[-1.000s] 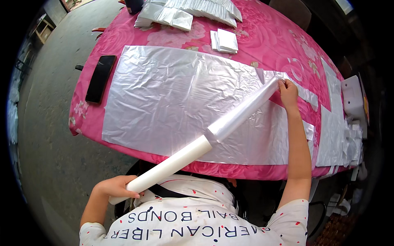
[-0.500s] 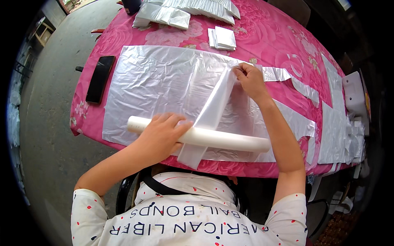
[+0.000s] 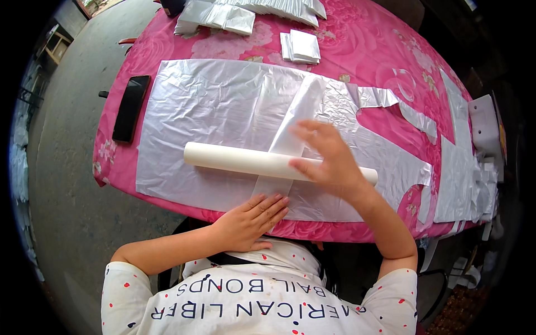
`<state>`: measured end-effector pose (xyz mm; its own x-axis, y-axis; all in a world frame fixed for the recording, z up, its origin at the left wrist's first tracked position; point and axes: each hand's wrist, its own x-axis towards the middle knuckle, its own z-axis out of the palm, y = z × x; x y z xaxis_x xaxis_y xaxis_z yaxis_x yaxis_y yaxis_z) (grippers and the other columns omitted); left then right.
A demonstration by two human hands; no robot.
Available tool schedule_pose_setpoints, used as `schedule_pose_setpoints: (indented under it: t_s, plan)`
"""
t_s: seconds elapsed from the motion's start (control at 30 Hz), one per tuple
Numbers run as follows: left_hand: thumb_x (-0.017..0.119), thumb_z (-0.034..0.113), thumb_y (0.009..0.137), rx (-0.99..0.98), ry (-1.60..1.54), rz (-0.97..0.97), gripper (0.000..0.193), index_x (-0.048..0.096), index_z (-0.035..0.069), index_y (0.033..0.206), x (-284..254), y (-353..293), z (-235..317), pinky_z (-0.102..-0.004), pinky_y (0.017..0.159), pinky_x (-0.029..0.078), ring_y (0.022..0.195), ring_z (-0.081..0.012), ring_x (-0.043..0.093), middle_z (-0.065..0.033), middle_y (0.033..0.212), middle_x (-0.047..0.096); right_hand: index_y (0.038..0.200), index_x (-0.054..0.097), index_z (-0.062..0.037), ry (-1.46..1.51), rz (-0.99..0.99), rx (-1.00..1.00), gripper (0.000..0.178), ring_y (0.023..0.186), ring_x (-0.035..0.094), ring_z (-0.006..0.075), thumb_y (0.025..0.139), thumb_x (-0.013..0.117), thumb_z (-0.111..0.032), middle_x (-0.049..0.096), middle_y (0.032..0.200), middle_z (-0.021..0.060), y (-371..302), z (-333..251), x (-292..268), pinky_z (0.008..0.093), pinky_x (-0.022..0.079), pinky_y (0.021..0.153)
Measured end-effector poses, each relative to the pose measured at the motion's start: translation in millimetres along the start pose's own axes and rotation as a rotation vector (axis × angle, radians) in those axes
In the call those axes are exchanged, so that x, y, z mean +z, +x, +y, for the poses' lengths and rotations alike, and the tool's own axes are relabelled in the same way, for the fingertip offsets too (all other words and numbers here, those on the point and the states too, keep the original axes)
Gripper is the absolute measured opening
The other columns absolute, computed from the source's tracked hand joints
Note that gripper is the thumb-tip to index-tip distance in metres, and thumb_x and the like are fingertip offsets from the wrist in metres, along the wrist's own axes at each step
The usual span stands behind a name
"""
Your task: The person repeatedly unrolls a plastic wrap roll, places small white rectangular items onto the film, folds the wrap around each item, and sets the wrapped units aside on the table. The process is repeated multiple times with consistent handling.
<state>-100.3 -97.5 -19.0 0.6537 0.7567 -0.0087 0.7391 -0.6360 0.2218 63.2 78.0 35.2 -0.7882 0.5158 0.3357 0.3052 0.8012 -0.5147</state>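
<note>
A: What was at the far left of the pink, flowered surface (image 3: 385, 61)?
B: A black phone (image 3: 131, 109), lying just beside the left edge of a wide, wrinkled plastic sheet (image 3: 187, 114). Toward the far edge was a pile of folded plastic (image 3: 237, 17).

A: And the white roll (image 3: 234, 158)?
B: It rested across the middle of the sheet, its right end slightly nearer the person, and lay over a pale plastic strip (image 3: 301, 103) that showed above and below it.

A: Where was the left hand (image 3: 251, 223)?
B: Palm down at the near edge, below the roll, its fingers straight and close together on the strip's lower end.

A: Beyond the roll?
B: A small stack (image 3: 301, 46) of folded white squares.

A: The right hand (image 3: 332, 162)?
B: Over the right half of the roll, blurred, its thumb and fingers spread apart. I couldn't tell whether it touched the roll.

A: Farthest right?
B: More plastic pieces (image 3: 455, 184), then a white box (image 3: 483, 125).
</note>
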Motion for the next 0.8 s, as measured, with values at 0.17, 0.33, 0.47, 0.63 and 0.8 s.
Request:
schedule_pose_setpoints:
  t_s: [0.17,0.33,0.47,0.63,0.8]
  plan:
    - [0.04,0.056,0.084,-0.026,-0.004,0.001,0.077,0.032,-0.001,0.136,-0.3,1.1,5.5,-0.0419,0.11,0.014,0.136,-0.0282,0.02,-0.0166,0.145,0.024,0.119,0.055,-0.0101,-0.071,-0.086,0.062,0.051,0.095,0.053,0.0301,0.07,0.068,-0.011,0.057,0.107,0.0113,-42.7,-15.6,9.5,0.0397,0.042,0.082]
    - [0.049,0.051,0.081,0.002,-0.098,-0.004,0.078,0.03,0.0,0.137,-4.8,1.8,1.3,-0.041,0.11,0.014,0.137,-0.0277,0.017,-0.0161,0.146,0.021,0.122,0.053,-0.0102,-0.294,0.104,0.24,0.052,0.094,0.053,0.0298,0.071,0.066,-0.008,0.058,0.105,0.0121,-61.5,43.4,-30.4,0.0383,0.042,0.083]
    - [0.056,0.046,0.077,0.22,-0.231,-0.078,0.082,0.025,0.001,0.139,-27.5,6.6,-29.5,-0.0401,0.111,0.014,0.137,-0.0259,0.016,-0.0148,0.148,0.018,0.123,0.053,-0.0099,-0.398,0.244,0.463,0.052,0.096,0.052,0.0309,0.073,0.065,-0.008,0.058,0.107,0.013,-88.7,74.4,-66.0,0.0378,0.042,0.085]
    - [0.053,0.036,0.079,0.19,-0.004,-0.096,0.07,0.03,0.006,0.138,-21.1,9.4,-27.1,-0.0408,0.11,0.015,0.136,-0.0239,0.021,-0.0121,0.146,0.024,0.121,0.054,-0.0095,-0.131,0.069,0.364,0.051,0.099,0.053,0.0297,0.071,0.066,-0.008,0.058,0.109,0.0119,-100.7,25.1,-53.8,0.0374,0.041,0.087]
    - [0.039,0.024,0.086,0.125,0.21,0.006,0.051,0.035,0.009,0.135,2.5,4.7,6.5,-0.0403,0.11,0.017,0.134,-0.0241,0.026,-0.0105,0.144,0.029,0.116,0.057,-0.0105,-0.087,-0.113,0.137,0.05,0.097,0.054,0.0278,0.067,0.068,-0.006,0.059,0.109,0.0088,-86.6,-22.0,-17.8,0.0391,0.04,0.086]
